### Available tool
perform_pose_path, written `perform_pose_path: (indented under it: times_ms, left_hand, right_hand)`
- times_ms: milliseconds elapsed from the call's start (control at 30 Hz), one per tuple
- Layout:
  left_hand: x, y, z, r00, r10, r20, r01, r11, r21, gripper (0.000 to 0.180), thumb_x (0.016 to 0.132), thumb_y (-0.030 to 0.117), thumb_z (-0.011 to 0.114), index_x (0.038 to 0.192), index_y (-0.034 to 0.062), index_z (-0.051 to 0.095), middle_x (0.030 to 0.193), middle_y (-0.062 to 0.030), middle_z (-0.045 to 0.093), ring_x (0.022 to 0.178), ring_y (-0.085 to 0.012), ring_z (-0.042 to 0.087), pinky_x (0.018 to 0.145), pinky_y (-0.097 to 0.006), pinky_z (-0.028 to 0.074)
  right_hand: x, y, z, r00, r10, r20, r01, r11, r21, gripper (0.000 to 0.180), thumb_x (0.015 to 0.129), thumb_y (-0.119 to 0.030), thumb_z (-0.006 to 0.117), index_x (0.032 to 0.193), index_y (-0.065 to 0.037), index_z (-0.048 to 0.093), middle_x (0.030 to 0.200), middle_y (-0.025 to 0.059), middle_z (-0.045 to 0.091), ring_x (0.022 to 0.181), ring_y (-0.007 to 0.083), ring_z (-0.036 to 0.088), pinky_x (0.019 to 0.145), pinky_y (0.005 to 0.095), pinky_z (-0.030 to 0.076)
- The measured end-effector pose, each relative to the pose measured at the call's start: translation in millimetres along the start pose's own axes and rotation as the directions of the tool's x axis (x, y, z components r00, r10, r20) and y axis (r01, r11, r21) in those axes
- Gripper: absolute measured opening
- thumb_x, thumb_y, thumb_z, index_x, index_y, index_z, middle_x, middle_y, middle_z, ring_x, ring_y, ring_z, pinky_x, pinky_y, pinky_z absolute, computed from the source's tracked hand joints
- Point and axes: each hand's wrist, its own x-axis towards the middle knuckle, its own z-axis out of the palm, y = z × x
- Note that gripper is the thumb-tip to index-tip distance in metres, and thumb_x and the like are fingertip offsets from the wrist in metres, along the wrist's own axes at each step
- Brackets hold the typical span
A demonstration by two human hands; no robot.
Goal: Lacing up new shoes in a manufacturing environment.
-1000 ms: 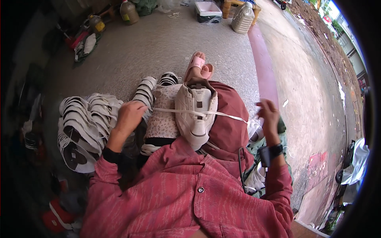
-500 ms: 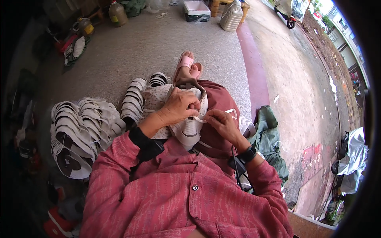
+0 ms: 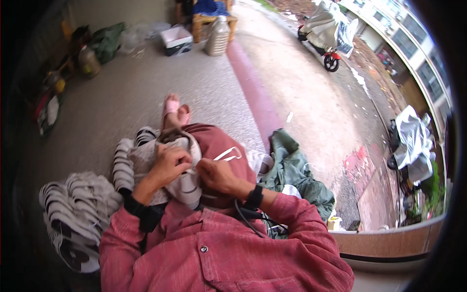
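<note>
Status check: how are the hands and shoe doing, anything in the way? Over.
Left hand and right hand close together over pale shoe, grip unclear. White lace loop beyond the right hand. Hands themselves hide the shoe's middle.

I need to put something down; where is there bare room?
Free: grey speckled floor between the pink sandals and white rectangular box; pale concrete paving between the mauve painted strip and farther silver-sheeted scooter, bar small litter. Crowded: white shoe-upper stacks at left, crumpled green cloth at right, left hand and right hand at the off-white shoe between.
</note>
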Motion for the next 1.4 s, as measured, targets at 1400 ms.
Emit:
perform_pose_path:
  times_ms: [1400]
  left_hand:
    - [16.3,-7.6,-36.9,0.976,0.187,-0.114,-0.168,0.973,0.157,0.006,0.078,0.005,0.063,0.081,0.0047,0.067,0.078,-0.0119,0.061,0.074,-0.03,0.062,0.066,-0.038,0.05]
  right_hand:
    - [49.9,5.0,-44.7,0.778,-0.567,0.27,0.619,0.766,-0.176,0.025,0.084,-0.033,0.066,0.092,-0.012,0.054,0.083,0.0049,0.054,0.082,0.0232,0.054,0.081,0.038,0.036]
